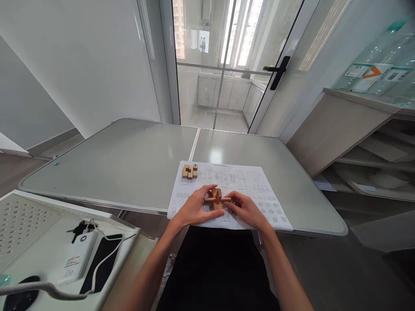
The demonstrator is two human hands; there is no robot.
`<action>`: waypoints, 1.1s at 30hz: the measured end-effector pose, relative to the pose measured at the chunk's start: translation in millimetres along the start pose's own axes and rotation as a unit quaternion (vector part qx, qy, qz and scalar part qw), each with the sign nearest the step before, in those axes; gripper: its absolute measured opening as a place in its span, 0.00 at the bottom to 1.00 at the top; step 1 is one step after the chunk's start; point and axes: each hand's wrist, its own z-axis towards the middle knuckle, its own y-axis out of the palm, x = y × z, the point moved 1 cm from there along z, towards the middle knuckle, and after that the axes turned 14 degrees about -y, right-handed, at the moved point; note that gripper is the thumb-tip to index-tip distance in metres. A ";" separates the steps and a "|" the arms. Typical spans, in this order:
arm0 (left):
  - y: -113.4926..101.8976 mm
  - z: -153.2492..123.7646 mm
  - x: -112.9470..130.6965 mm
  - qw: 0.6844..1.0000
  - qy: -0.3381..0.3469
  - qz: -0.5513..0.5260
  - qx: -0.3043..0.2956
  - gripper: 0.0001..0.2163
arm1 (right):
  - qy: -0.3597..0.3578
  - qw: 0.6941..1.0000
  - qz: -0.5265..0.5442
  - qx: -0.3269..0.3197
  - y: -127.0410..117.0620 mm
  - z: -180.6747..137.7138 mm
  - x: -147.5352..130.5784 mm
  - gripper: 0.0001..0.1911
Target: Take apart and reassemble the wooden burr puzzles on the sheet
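Observation:
Low over the printed sheet [227, 176], my left hand [193, 208] grips a wooden interlocking puzzle [217, 194], thumb along its near side and fingers behind. A thin wooden rod [209, 200] sticks out of the puzzle on both the left and right sides. My right hand [245, 211] pinches the rod's right end between thumb and fingers. Parts of the puzzle are hidden behind my fingers. Near the sheet's upper left corner lies a small group of notched wooden blocks [189, 171], touched by neither hand.
The sheet lies on a grey folding table [142, 160] with a centre seam. At lower left, a white cart [39, 242] holds a power bank [78, 257], a phone [103, 261], keys and a cable. A shelf [359, 103] with large bottles [372, 69] stands right; a glass door [223, 77] is behind.

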 end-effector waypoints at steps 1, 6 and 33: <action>0.5 0.0 -1.3 1.000 0.012 0.012 0.001 0.39 | 0.001 1.000 0.000 0.001 0.0 -0.1 0.5 0.18; 3.1 1.1 -5.0 0.999 0.024 0.044 0.009 0.43 | 0.003 1.000 0.004 0.002 -0.6 -0.6 1.6 0.17; 5.7 4.3 -8.2 0.996 0.037 0.053 0.068 0.32 | -0.005 0.999 -0.006 -0.031 -5.4 -2.7 -4.3 0.16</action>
